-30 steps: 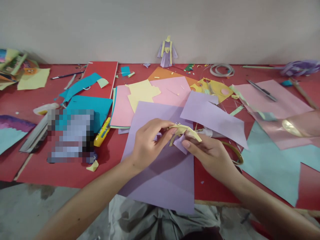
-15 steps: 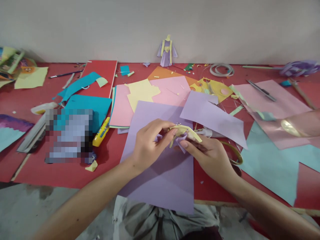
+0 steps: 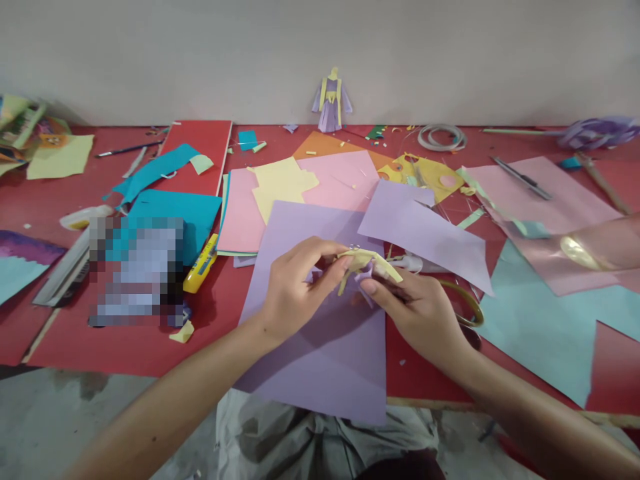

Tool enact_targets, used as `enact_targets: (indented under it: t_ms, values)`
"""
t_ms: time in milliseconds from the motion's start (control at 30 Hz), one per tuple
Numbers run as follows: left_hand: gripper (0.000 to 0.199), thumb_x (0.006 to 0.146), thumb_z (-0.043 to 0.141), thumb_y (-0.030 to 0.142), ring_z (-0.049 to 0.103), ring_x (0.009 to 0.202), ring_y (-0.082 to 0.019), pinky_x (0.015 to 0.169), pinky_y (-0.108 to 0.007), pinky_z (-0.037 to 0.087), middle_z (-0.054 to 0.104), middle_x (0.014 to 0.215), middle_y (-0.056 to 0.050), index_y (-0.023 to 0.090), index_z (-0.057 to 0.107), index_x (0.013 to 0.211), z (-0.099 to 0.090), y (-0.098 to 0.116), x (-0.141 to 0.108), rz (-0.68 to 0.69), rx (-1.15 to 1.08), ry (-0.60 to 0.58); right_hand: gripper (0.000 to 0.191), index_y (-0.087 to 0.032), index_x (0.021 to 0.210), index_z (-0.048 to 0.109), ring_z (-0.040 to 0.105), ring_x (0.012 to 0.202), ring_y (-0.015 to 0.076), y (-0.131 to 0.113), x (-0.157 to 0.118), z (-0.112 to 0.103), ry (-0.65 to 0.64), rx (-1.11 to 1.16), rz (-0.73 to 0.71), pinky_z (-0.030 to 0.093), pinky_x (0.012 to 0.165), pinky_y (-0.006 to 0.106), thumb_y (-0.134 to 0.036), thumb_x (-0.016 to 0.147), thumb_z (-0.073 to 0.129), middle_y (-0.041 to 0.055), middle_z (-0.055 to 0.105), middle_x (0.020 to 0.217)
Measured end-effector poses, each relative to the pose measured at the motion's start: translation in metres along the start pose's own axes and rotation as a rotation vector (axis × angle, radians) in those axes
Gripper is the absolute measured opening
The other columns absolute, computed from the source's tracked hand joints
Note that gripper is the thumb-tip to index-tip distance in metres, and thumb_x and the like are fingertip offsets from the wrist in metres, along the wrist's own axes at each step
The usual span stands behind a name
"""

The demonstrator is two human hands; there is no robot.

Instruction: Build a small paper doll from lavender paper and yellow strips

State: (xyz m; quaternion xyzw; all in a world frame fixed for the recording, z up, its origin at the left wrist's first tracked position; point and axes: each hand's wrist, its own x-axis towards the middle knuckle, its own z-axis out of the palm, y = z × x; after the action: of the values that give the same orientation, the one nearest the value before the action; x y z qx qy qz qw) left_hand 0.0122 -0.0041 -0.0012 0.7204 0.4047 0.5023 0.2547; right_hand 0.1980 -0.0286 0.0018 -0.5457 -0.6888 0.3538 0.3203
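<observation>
Between my hands is a small folded paper piece (image 3: 369,259) in yellow and purple, partly covered by my fingers. My left hand (image 3: 300,280) pinches its left end between thumb and forefinger. My right hand (image 3: 413,297) grips the other end, its thumb on a purple flap. Both hands are above a large purple sheet (image 3: 320,360) lying on the red table. A narrower purple sheet (image 3: 425,227) lies just beyond my right hand. Leaning on the wall at the back is a purple and yellow paper doll figure (image 3: 331,103).
Scissors (image 3: 470,310) lie partly hidden by my right hand. To the left are a yellow glue tube (image 3: 201,263), a cutter (image 3: 70,267) and teal paper (image 3: 175,217). Pink sheets (image 3: 245,220) are stacked mid-table. At the right, another person's arm (image 3: 605,243) rests over pink paper.
The purple flap near my right thumb has shifted slightly and folded inward. Both hands keep hold of the paper piece; the whole view has drifted a little.
</observation>
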Motion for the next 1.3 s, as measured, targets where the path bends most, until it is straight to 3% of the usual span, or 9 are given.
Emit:
enact_targets:
  t_ms: [167,233,467,667,733,867,1067,1300]
  values:
    - [0.004,0.092,0.063,0.020,0.065,0.068,-0.008,0.058,-0.016,0.049,0.071,0.082,-0.001,0.017,0.066,0.092,0.000,-0.001,0.000,0.022,0.006,0.026,0.022,-0.026,0.103,0.071,0.066,0.082,0.0192,-0.002,0.002,0.001,0.064,0.131,-0.012,0.052,0.067,0.029,-0.044,0.091,0.062,0.0030,0.071,0.092]
    - [0.003,0.092,0.063,0.019,0.064,0.067,-0.007,0.058,-0.015,0.049,0.071,0.080,0.000,0.017,0.066,0.092,0.000,-0.001,0.001,0.058,0.012,0.035,0.019,-0.026,0.102,0.072,0.066,0.084,0.0186,-0.002,0.002,0.002,0.068,0.181,-0.005,0.053,0.066,0.028,-0.040,0.091,0.064,0.0035,0.070,0.097]
    - [0.002,0.092,0.063,0.016,0.060,0.066,-0.007,0.056,-0.014,0.047,0.067,0.073,0.001,0.015,0.064,0.093,0.001,-0.003,0.000,0.141,0.023,0.048,0.007,-0.025,0.090,0.073,0.061,0.074,0.0138,0.004,0.003,0.004,0.131,0.155,-0.020,0.051,0.066,0.025,-0.030,0.085,0.072,-0.0012,0.065,0.079]
    - [0.003,0.092,0.063,0.013,0.062,0.071,-0.008,0.067,-0.017,0.049,0.069,0.077,0.000,0.015,0.063,0.095,0.002,-0.004,0.000,0.208,0.045,0.035,0.009,-0.024,0.090,0.071,0.062,0.075,0.0146,0.004,0.003,0.003,0.120,0.182,-0.025,0.051,0.067,0.026,-0.028,0.083,0.074,-0.0013,0.067,0.080]
    - [0.003,0.092,0.063,0.014,0.060,0.069,-0.007,0.065,-0.016,0.049,0.067,0.073,0.001,0.015,0.064,0.094,0.001,-0.004,0.000,0.185,0.037,0.035,0.010,-0.023,0.087,0.069,0.060,0.069,0.0144,0.003,0.003,0.001,0.105,0.152,-0.036,0.048,0.062,0.026,-0.033,0.087,0.069,-0.0010,0.065,0.075]
    - [0.003,0.093,0.063,0.016,0.061,0.069,-0.007,0.061,-0.014,0.049,0.068,0.078,0.000,0.016,0.065,0.094,-0.002,-0.003,0.000,0.071,0.024,0.045,0.031,-0.021,0.072,0.062,0.058,0.065,0.0145,0.002,0.004,-0.001,0.083,0.067,-0.092,0.044,0.059,0.026,-0.038,0.097,0.054,0.0003,0.062,0.069]
    - [0.003,0.092,0.063,0.014,0.064,0.071,-0.007,0.064,-0.014,0.050,0.070,0.081,0.000,0.016,0.064,0.091,-0.002,-0.002,-0.001,0.045,0.027,0.029,0.030,-0.021,0.069,0.060,0.060,0.063,0.0148,0.006,0.006,0.003,0.091,0.019,-0.207,0.045,0.060,0.026,-0.034,0.096,0.057,0.0007,0.064,0.069]
    - [0.004,0.092,0.061,0.015,0.062,0.070,-0.008,0.065,-0.016,0.050,0.068,0.078,0.000,0.017,0.065,0.092,-0.001,-0.003,-0.002,0.058,0.029,0.008,0.029,-0.020,0.071,0.061,0.060,0.060,0.0138,0.013,0.011,0.004,0.019,-0.003,-0.203,0.043,0.058,0.025,-0.033,0.096,0.057,0.0004,0.065,0.067]
